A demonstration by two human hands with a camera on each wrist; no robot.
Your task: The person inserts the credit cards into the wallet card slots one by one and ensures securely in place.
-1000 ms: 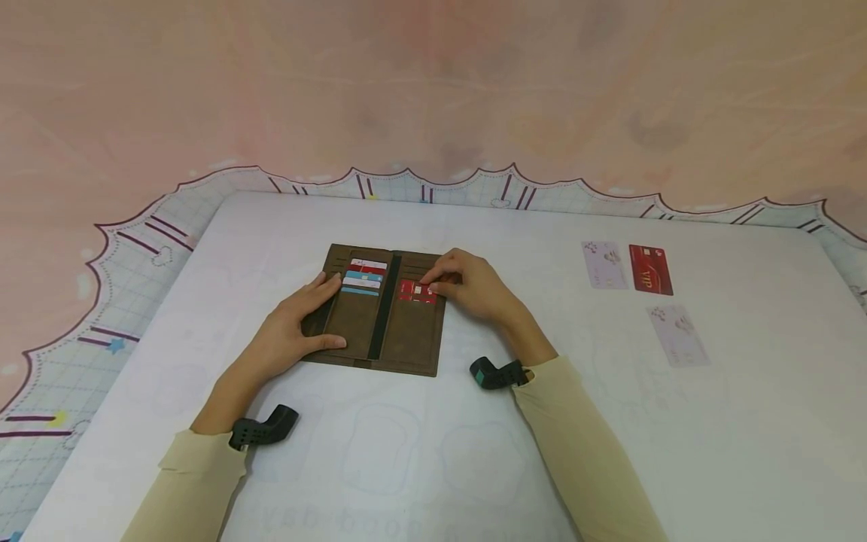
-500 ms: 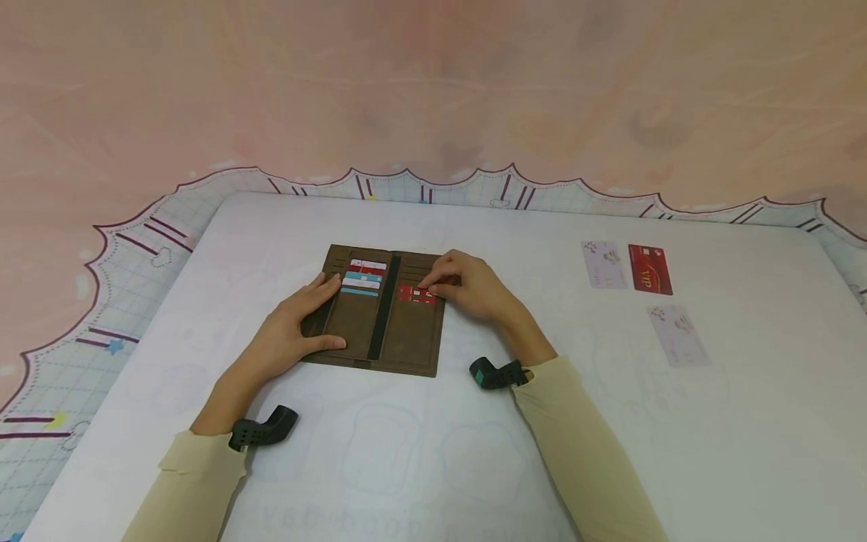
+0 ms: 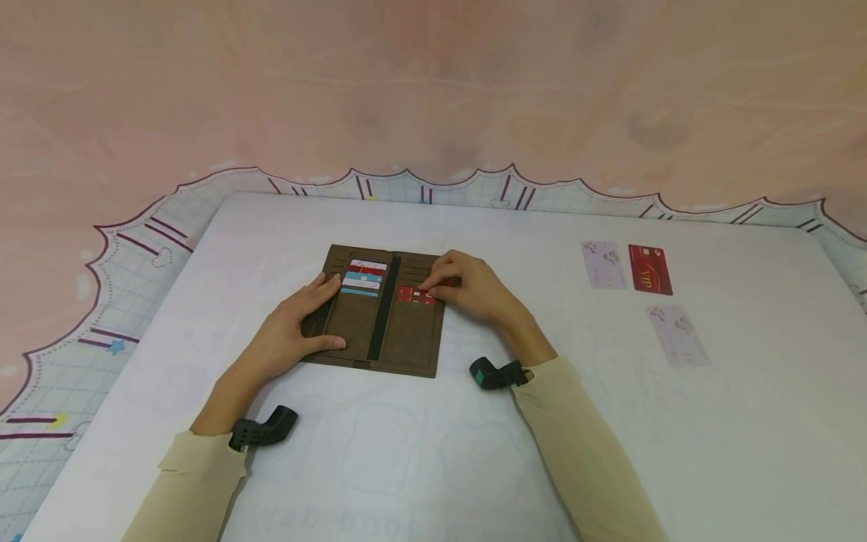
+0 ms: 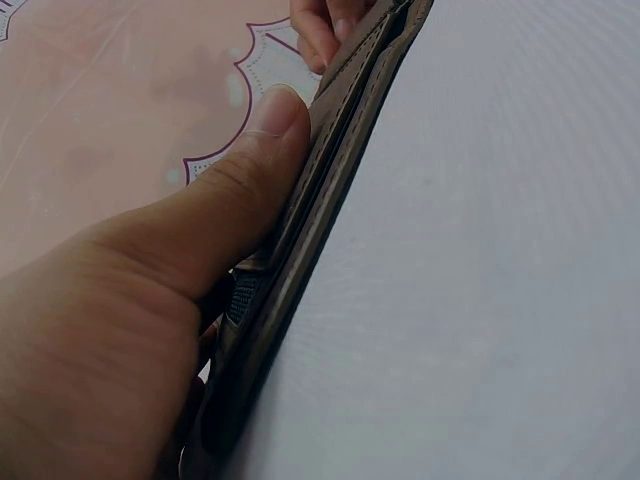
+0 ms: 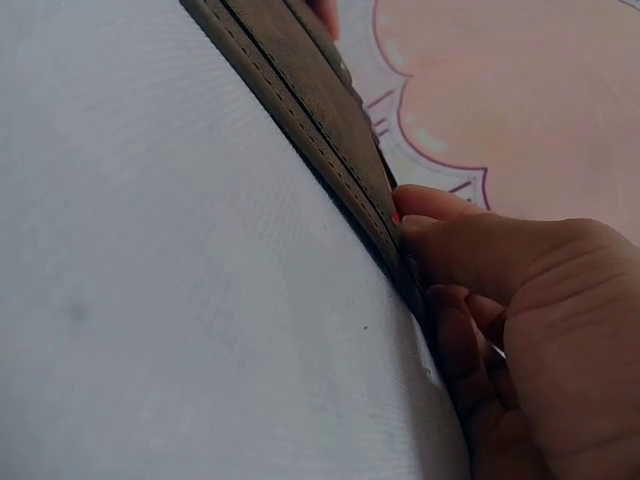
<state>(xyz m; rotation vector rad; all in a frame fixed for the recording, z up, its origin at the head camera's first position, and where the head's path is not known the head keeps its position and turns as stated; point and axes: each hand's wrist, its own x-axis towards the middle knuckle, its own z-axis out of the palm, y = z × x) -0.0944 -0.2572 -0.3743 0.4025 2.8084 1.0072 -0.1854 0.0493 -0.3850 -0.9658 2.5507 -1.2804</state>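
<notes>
An open brown wallet (image 3: pixel 412 342) lies on the white tabletop, with a dark strip down its fold. My left hand (image 3: pixel 287 331) rests on its left panel, thumb straight across the lower part and fingers along the left edge. Several white, red and blue cards (image 3: pixel 362 284) stick out of the slots there. At the right panel my right hand (image 3: pixel 477 287) pinches a red card (image 3: pixel 409 293) between thumb and index finger. Most of that card is inside a slot. In the right wrist view only a sliver of red shows at the fingertips (image 5: pixel 418 230) beside the wallet (image 5: pixel 310 100).
To the right lie two pale cards (image 3: pixel 604 265) and a red VIP card (image 3: pixel 651 269), apart from the wallet. A patterned scalloped border (image 3: pixel 467 194) runs along the back of the white table surface (image 3: pixel 542 452).
The red card has slid down deeper into its slot on the right panel, and the right fingertips moved slightly down with it. My left hand has stayed in place.
</notes>
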